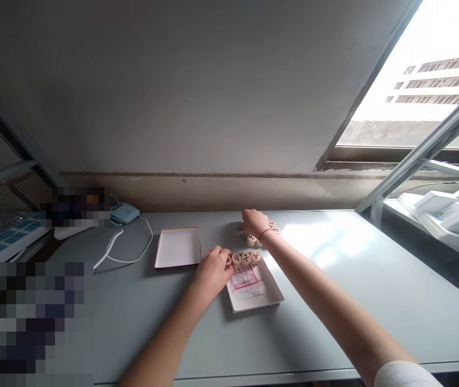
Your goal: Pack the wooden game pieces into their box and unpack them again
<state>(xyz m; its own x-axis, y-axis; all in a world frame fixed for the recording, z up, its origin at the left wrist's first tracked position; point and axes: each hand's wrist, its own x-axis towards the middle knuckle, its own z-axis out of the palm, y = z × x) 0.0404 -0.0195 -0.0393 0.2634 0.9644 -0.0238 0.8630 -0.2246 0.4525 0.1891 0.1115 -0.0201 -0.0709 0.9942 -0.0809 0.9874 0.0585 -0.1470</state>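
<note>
A shallow white box lies on the table, with a folded sheet with pink-red lines in it. Along its far side stands a row of round wooden Chinese chess pieces with red characters. My left hand is closed around the left end of that row, its fingers on the leftmost piece. Beyond the box, my right hand reaches down with bent fingers among more loose pieces. Its fingertips are turned away, so what they hold is hidden.
Left of the white box lies an open box lid with a pale inside. A light blue device and a white cable lie farther left, near power strips. Metal frame posts rise at both sides; a wall stands behind.
</note>
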